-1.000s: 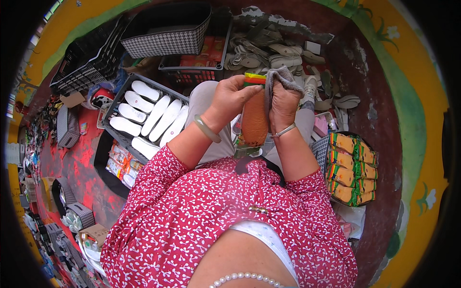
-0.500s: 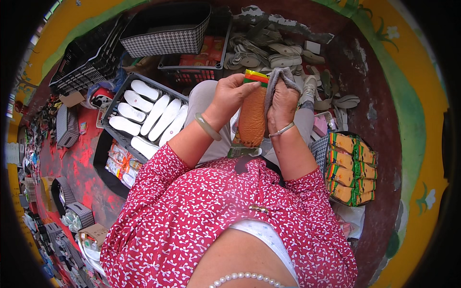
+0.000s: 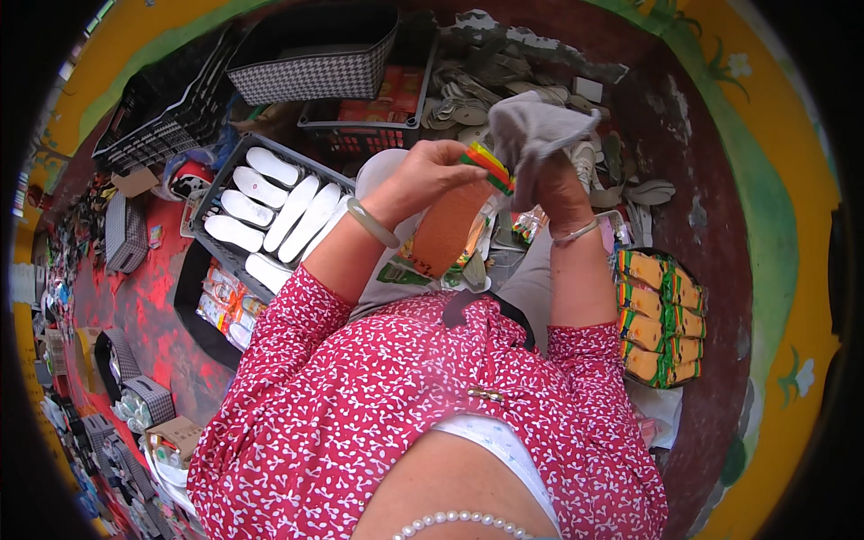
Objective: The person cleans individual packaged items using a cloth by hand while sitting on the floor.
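Note:
My left hand (image 3: 427, 179) is closed on the top of a long, flat orange packet (image 3: 448, 232). Its upper edge carries a yellow, red and green band, and it hangs tilted over my lap. I cannot make out what the packet contains. Bunched in my right hand (image 3: 560, 200) is a grey cloth (image 3: 535, 128), lifted above and just to the right of the packet's banded end. The cloth hides most of my right fingers. Below the packet, other green and orange wrappers (image 3: 400, 274) lie between my legs.
A dark crate of white insoles (image 3: 292, 216) stands at left. At right, a basket holds several orange packets with green bands (image 3: 641, 313). Behind are a houndstooth basket (image 3: 310, 76), a black crate (image 3: 157, 121) and a heap of grey insoles (image 3: 468, 112).
My right hand has raised the cloth up and away from the packet, and the cloth has spread out. The packet's lower end has swung left, and its banded top has tilted.

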{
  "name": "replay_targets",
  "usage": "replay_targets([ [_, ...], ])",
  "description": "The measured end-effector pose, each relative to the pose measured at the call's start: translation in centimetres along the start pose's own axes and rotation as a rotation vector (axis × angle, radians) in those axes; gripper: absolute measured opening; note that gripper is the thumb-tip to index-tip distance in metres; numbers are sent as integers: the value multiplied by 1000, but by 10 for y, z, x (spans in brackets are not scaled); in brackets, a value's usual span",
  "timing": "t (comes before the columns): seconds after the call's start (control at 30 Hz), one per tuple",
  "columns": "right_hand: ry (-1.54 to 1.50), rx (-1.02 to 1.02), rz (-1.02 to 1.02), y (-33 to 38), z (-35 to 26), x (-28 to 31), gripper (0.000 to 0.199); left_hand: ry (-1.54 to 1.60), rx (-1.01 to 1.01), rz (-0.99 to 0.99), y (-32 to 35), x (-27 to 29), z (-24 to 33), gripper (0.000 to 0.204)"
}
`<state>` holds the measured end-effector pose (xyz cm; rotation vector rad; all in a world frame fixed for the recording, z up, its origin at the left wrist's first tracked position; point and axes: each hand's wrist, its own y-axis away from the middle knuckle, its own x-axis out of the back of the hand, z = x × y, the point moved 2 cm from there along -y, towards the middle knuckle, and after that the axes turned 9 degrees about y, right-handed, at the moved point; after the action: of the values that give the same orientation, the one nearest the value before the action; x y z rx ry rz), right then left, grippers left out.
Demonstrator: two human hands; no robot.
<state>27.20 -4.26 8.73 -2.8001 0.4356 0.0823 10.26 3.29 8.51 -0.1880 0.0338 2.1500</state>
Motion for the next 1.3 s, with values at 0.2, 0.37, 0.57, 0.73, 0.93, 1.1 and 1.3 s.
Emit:
replay_targets([
  [0.2, 113, -243, -208, 18, 19, -27, 19, 115, 90, -1, 3, -10, -17, 28],
  [0.37, 210, -140, 41, 19, 33, -27, 17, 166, 165, -29, 8, -2, -25, 30],
  [0.57, 310, -36, 254, 13, 24, -10, 18, -98, 268, -150, 15, 10, -29, 27],
  [0.73, 485, 18, 343, 9, 37, 1, 24, -58, 272, -145, 16, 7, -31, 25],
  [0.93, 578, -87, 464, 2, 41, 30, 28, -72, 295, -109, 19, 12, -32, 23],
  [1.1, -257, -163, 269, 6, 37, 98, 38, 290, 362, 49, 34, 29, -24, 19],
  [1.3, -553, -244, -71, 26, 44, 36, 56, 340, 254, 83, 23, 28, -30, 22],
])
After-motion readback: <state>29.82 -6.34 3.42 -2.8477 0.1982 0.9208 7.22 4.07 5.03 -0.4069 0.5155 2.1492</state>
